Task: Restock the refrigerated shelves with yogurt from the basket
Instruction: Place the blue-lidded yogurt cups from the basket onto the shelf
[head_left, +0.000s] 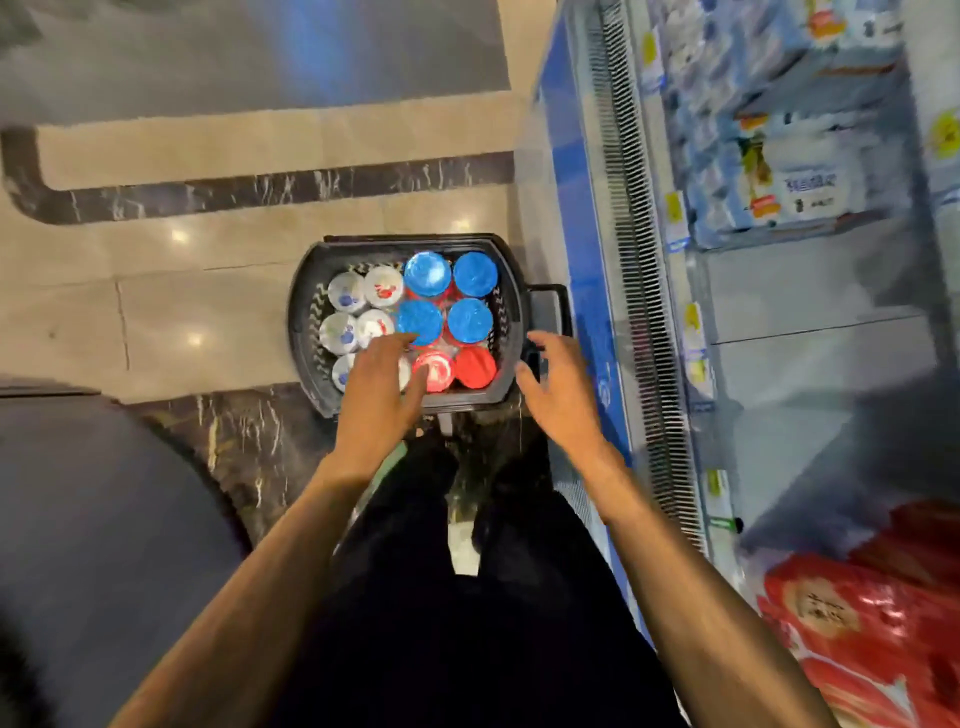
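Observation:
A dark plastic basket (304, 291) stands on the floor ahead of my feet, packed with yogurt cups seen from above. Several have blue lids (470, 274), two have red lids (475, 368), and several small ones have white foil lids (347, 292). My left hand (376, 387) hovers over the near left cups with fingers spread and relaxed, holding nothing; it hides one or two cups. My right hand (550, 392) is open beside the basket's right rim, near its dark handle (545, 301). The refrigerated shelves (810, 291) run along the right.
The chiller's blue front edge (566, 208) and vent grille (631, 234) rise right of the basket. Blue-white cartons (779, 171) fill an upper shelf, red packs (872, 623) lie low right, with a bare shelf stretch (810, 291) between. A dark rounded shape (93, 519) sits at left.

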